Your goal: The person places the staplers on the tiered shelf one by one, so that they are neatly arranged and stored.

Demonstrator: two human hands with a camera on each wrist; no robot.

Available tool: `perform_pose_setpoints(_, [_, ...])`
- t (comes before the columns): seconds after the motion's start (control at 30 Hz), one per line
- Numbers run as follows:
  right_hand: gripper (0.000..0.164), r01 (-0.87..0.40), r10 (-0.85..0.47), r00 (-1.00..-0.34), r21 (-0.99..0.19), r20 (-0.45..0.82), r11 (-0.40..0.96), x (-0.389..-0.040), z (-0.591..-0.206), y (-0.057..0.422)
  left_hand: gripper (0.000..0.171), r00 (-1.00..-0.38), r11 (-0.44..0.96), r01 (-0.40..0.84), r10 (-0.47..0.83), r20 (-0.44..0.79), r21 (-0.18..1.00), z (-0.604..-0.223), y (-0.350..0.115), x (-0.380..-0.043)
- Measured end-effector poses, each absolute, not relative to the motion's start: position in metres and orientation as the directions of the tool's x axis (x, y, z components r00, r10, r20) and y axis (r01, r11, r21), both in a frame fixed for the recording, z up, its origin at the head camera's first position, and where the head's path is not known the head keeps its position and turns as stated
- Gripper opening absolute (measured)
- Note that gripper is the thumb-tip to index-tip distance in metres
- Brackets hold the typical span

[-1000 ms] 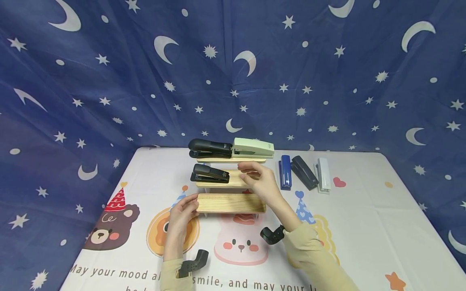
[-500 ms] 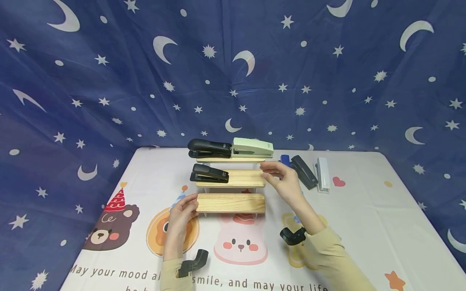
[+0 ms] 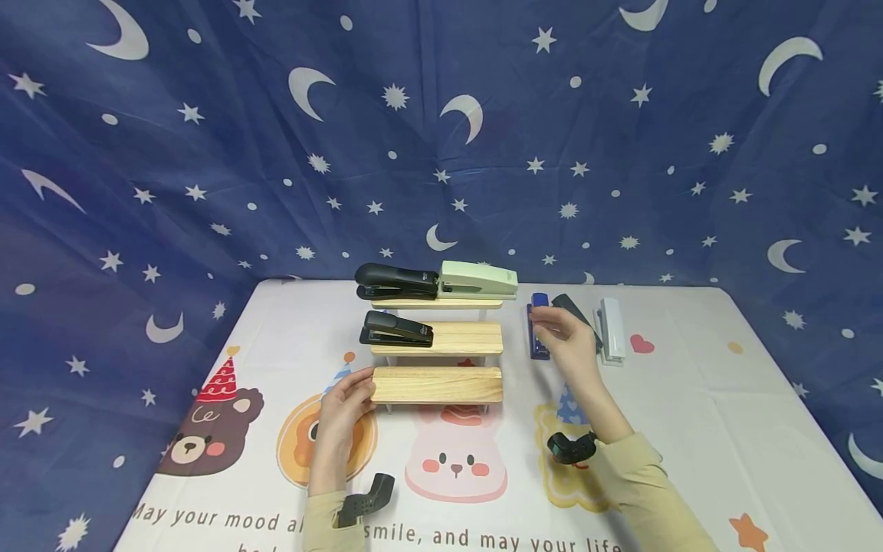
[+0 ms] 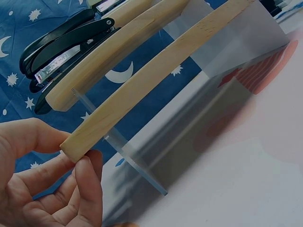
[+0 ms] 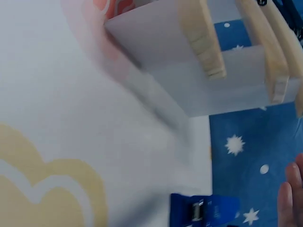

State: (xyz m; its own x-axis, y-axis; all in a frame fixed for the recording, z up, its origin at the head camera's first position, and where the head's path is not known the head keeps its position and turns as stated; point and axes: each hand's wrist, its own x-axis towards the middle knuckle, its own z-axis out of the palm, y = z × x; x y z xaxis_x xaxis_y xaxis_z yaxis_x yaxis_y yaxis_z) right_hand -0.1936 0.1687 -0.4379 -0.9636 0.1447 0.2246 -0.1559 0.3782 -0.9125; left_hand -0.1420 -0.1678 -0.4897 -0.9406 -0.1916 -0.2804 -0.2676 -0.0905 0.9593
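A three-tier stand with wooden shelves (image 3: 438,386) is in the middle of the table. My left hand (image 3: 342,408) pinches the left end of its lowest board (image 4: 109,116), thumb and fingers on opposite faces. My right hand (image 3: 569,345) is to the right of the stand, fingers loosely bent and holding nothing. It overlaps a blue stapler (image 3: 540,301) in the head view; that stapler's end also shows in the right wrist view. A small black stapler (image 3: 398,330) lies on the middle shelf. On the top shelf are a larger black stapler (image 3: 396,282) and a pale green stapler (image 3: 478,279).
Right of the blue stapler lie a dark grey stapler (image 3: 571,308), partly hidden by the right hand, and a white stapler (image 3: 612,331). A printed white cloth (image 3: 683,429) covers the table. A blue curtain with stars and moons (image 3: 441,153) hangs behind.
My right hand has moved from the middle shelf rightward to the blue stapler. My left hand stays on the lowest board, and the staplers have kept their places.
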Motion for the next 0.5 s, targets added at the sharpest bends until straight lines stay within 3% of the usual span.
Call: perform_pose_setpoints(0.5, [0.04,-0.012,0.283,-0.954,-0.957,0.097,0.289,-0.19,-0.446,0.174,0.04,-0.939,-0.093,-0.272,-0.192,-0.286,0.958,-0.49,-0.168,-0.143])
